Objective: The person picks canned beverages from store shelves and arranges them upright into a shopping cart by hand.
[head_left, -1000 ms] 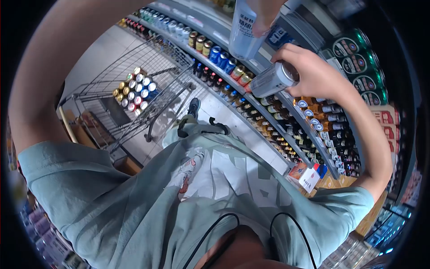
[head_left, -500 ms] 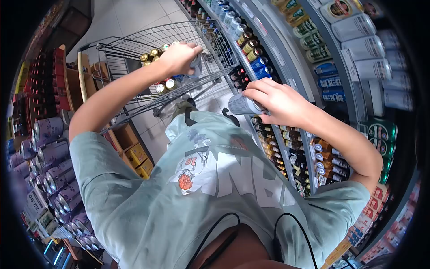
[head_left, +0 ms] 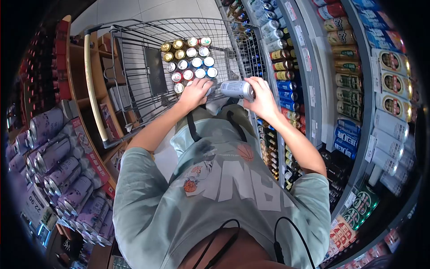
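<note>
My left hand (head_left: 195,93) is closed round a pale can (head_left: 209,92), mostly hidden by the fingers, beside the near edge of a block of cans (head_left: 190,62) in the shopping cart. Several rows of upright cans make up that block, with gold, white, red and blue ones among them. Just to the right, my right hand (head_left: 263,97) grips a silver-grey can (head_left: 237,89) by its end. This can lies on its side in the air, its other end towards my left hand.
The wire shopping cart (head_left: 130,58) has its handle (head_left: 92,89) at the left. Shelves of cans and bottles (head_left: 309,67) run along the right. Purple cans (head_left: 74,179) are stacked at lower left, beside a wooden shelf (head_left: 78,85).
The view has turned towards the cart. Both hands, each with a can, have come closer together over the cart's near side. The right one has left the shelf area.
</note>
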### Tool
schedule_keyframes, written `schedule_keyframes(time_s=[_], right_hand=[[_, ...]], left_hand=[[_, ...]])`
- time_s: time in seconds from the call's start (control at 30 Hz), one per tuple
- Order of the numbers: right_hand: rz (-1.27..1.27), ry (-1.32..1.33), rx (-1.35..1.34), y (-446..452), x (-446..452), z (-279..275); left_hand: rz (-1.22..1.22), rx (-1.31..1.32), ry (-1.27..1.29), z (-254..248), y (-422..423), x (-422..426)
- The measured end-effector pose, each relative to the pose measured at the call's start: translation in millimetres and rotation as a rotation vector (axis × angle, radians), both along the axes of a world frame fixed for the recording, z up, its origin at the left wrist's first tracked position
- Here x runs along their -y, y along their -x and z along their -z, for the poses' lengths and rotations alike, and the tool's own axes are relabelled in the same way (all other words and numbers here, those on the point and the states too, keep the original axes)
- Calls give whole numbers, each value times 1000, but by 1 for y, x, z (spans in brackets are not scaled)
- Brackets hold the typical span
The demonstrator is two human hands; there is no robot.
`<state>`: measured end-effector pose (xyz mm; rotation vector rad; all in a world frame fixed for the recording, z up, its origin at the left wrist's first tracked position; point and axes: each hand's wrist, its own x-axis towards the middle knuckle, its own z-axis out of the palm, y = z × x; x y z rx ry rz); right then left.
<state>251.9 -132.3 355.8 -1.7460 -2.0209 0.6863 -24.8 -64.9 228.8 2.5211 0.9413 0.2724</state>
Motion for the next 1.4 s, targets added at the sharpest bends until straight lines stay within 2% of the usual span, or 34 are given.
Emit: schedule_keyframes(time_s=[0.07,0.2,0.33,0.37,0.4,0.57,0.67,0.8,1.07,1.27,1.37,1.4], right_hand=[[25,-27,9,9,-17,28],[64,115,12,25,-44,74],[33,47,-7,33,-61,132],[89,155,-4,35,-64,146],[144,266,-1,39,-66,160],[183,422,83,54,-78,244],[216,520,86,64,-82,266],[149,468,81,66,-82,303],[267,493,80,75,-84,327],[240,451,52,74,-77,337],[208,385,5,71,-72,337],[237,408,-97,67,-72,338]], left_hand=[[-6,33,35,20,4,-4],[2,-30,89,63,2,-10],[59,32,108,93,-1,-21],[62,106,21,99,-4,-23],[55,104,39,105,-9,-24],[82,28,-5,155,-27,-32],[118,-73,65,192,-28,-24],[56,-82,51,222,-24,-18],[78,-62,-17,232,-22,-23],[83,74,-87,226,-11,-31],[104,102,-98,223,-3,-30],[105,135,-131,221,-1,-31]])
